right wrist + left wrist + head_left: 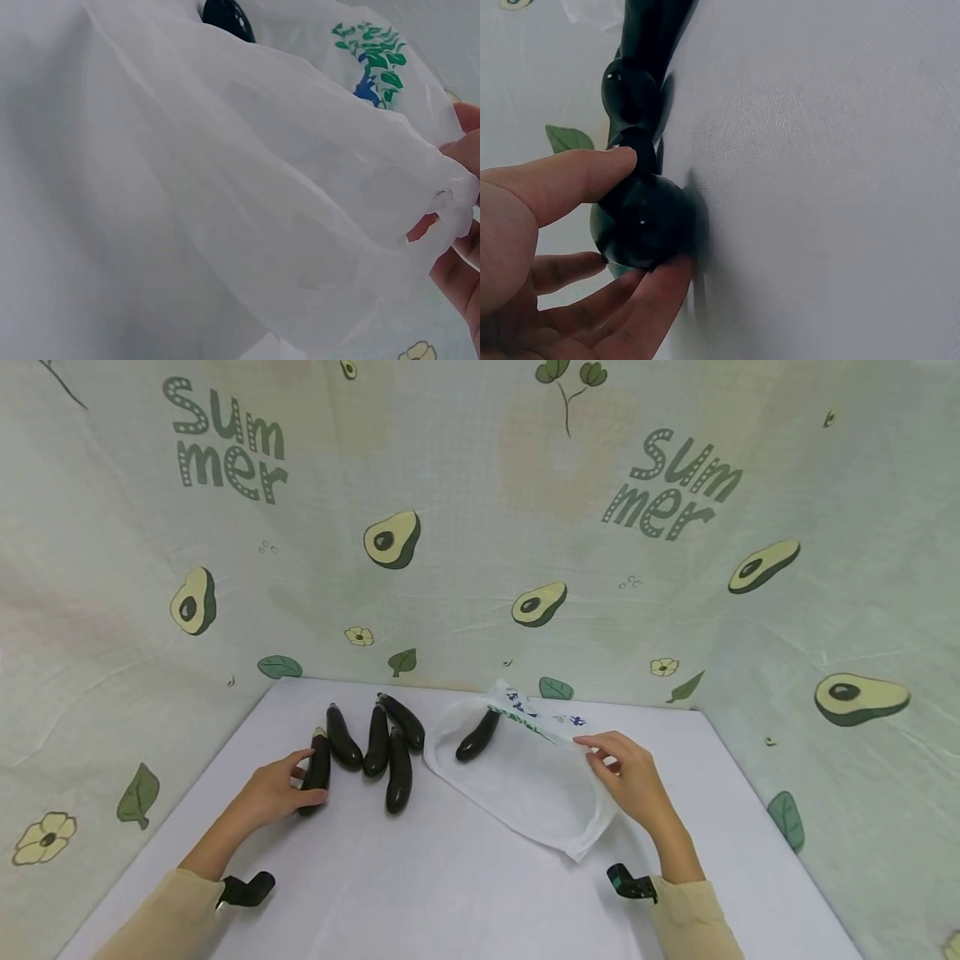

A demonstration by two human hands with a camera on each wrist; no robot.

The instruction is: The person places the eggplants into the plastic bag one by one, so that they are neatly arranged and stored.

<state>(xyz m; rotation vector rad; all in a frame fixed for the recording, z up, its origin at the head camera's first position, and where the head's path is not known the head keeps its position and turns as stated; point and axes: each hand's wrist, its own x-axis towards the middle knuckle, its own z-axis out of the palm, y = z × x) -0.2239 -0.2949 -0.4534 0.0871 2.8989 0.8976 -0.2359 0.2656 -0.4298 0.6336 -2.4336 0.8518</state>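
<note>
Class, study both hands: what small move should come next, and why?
Probably the left hand should raise the gripped eggplant and bring it toward the white bag. It holds that eggplant from opposite sides, the right hand holds the bag's edge, another eggplant lies at the bag, and four loose eggplants lie in between, so going over them seems best.

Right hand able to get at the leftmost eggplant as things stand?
Probably not: the right hand holds the edge of the white bag, which lies in between along with other eggplants, and the left hand grips the leftmost eggplant.
</note>
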